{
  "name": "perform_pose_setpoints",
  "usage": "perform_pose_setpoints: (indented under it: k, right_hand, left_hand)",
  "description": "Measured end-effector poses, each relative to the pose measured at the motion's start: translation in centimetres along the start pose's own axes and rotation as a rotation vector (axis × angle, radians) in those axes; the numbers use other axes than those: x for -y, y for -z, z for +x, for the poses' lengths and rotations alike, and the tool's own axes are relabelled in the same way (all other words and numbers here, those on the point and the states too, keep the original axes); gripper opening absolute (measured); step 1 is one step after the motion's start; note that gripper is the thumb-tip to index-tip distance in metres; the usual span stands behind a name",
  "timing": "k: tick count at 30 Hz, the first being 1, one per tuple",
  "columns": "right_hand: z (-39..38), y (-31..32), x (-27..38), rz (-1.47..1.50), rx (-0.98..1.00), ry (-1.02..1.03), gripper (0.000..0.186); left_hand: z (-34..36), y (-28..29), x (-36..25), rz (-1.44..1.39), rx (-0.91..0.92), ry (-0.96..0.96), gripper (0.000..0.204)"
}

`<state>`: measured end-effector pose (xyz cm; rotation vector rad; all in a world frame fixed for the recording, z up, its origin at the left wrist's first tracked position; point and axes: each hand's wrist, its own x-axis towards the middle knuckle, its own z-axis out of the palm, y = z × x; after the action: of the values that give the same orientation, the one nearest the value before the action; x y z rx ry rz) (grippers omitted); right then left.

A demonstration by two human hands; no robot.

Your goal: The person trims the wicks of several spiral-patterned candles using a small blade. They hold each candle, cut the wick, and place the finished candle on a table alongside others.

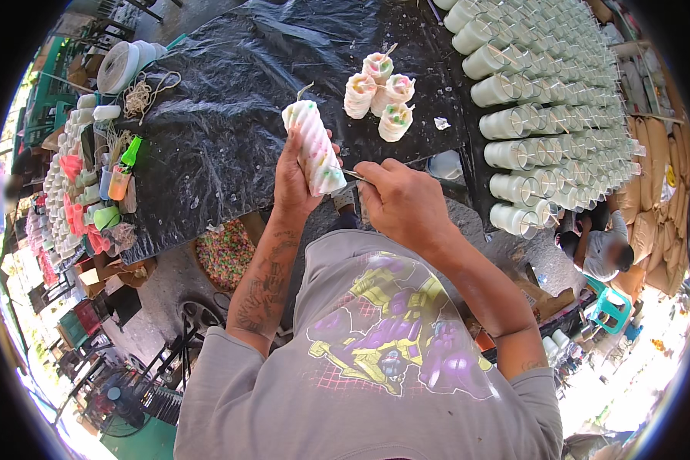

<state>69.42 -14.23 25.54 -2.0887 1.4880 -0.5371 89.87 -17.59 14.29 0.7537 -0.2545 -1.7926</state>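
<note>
My left hand [295, 172] grips a white, spirally ridged candle [313, 146] with pastel specks, tilted, a wick at its upper end. Beside its lower end, my right hand [399, 199] is closed on a thin metal tool [353, 173], perhaps a blade; whether this touches the candle I cannot tell. Beyond my hands, several similar short candles [395, 123] stand grouped on black plastic sheeting [238, 69], their tops hollowed and dotted with colour.
Many frosted glasses with wicks [514, 115] fill the right side. At left lie spools [119, 67], string [149, 92], bottles and white cylinders. A container of coloured pieces [222, 253] sits below the table edge. Another person [606, 245] is low at right, near sacks [659, 199].
</note>
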Motion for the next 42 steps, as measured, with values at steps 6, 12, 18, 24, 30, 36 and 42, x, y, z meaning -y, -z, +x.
perform_pose_setpoints:
  k: [6,12,18,24,30,36,42]
  right_hand:
    - [-2.1,0.3,1.8,-0.058,0.115,0.113,0.009]
    - [-1.4,2.0,1.1,0.008,0.020,0.013,0.012]
    - [-1.4,1.3,0.5,0.054,-0.012,-0.013,0.016]
    - [-0.8,0.5,0.8,0.074,-0.016,0.000,0.022]
    - [-1.5,-0.3,1.9,0.006,0.034,0.064,0.017]
    - [-1.6,0.0,2.2,0.038,-0.051,0.084,0.012]
    - [-1.0,0.1,2.1,-0.037,-0.035,0.030,0.006]
  left_hand:
    - [0.3,-0.2,0.2,0.167,-0.097,-0.114,0.059]
    - [0.1,0.2,-0.4,-0.132,0.025,0.000,0.062]
    - [-0.1,0.7,-0.7,-0.314,0.155,0.110,0.062]
    - [-0.1,0.5,-0.6,-0.330,0.153,0.109,0.062]
    - [-0.1,0.5,-0.5,-0.333,0.135,0.100,0.062]
    - [-0.1,0.7,-0.4,-0.385,0.200,0.084,0.067]
    - [0.0,0.6,-0.3,-0.375,0.203,0.053,0.064]
